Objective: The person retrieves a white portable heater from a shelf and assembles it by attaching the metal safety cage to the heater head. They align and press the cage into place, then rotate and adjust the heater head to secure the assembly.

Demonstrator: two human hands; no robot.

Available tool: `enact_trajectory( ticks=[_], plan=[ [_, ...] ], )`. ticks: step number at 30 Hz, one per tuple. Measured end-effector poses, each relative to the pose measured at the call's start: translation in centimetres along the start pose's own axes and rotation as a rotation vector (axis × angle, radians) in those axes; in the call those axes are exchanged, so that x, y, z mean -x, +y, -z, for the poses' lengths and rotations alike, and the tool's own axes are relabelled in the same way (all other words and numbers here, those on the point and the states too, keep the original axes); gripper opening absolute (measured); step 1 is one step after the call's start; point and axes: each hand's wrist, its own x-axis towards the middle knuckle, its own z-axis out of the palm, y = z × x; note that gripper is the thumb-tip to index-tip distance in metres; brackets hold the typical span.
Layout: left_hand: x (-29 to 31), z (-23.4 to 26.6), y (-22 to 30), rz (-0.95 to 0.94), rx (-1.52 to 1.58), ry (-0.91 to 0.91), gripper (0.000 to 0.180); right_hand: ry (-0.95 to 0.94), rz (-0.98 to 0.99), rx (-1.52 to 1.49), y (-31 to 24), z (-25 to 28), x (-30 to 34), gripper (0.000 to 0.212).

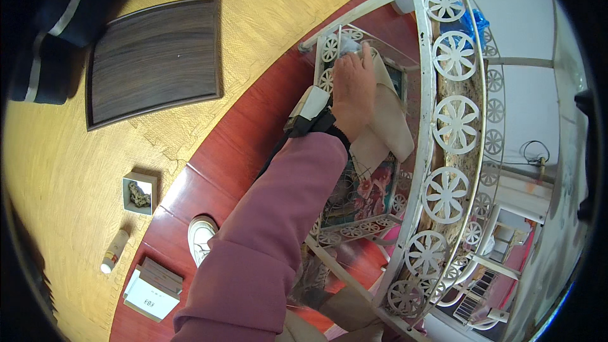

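Observation:
My left hand, in a pink sleeve with a dark band and a pale device at the wrist, reaches into a white metal rack with flower-shaped cut-outs. Its fingers are curled down beside a whitish, translucent piece of plastic; the fingertips are partly hidden. Beige flat pieces lie under and beside the hand on a low shelf. Nearer me, that shelf shows a flowered panel and some tangled wire. My right hand is out of the picture.
A dark wooden tray lies on the yellow mat. An open box holding a rough lump, a small bottle and a white box stand at the left. A white shoe rests on red flooring. A blue bag hangs behind the rack.

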Motion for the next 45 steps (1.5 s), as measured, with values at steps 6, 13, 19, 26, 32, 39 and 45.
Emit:
enact_trajectory(
  ticks=[6,13,19,26,32,39,45],
  plan=[
    [2.6,1.5,0.6,-0.217,0.274,0.015,0.018,-0.003,-0.01,0.015,-0.2,-0.3,1.1,0.026],
    [12.3,6.3,-0.1,-0.685,0.433,0.129,0.026,-0.079,0.049,0.036,-1.5,-2.3,2.6,0.026],
    [17.3,10.0,-1.1,-0.368,0.641,-0.12,0.04,-0.18,0.133,0.085,-4.2,-5.3,5.1,0.027],
    [22.2,18.2,-8.3,0.075,0.972,0.252,0.029,-0.369,0.345,0.137,-8.1,-12.8,5.0,0.028],
    [24.3,23.6,-14.0,0.474,0.965,0.495,0.028,-0.43,0.564,0.175,-9.7,-20.0,1.1,0.029],
    [27.5,23.2,-16.5,0.603,0.886,0.434,0.023,-0.378,0.899,0.34,-8.5,-26.3,-6.0,0.039],
    [28.1,22.8,-18.1,0.674,0.823,0.427,0.027,-0.328,0.942,0.566,-8.8,-30.0,-10.7,0.044]
  ],
)
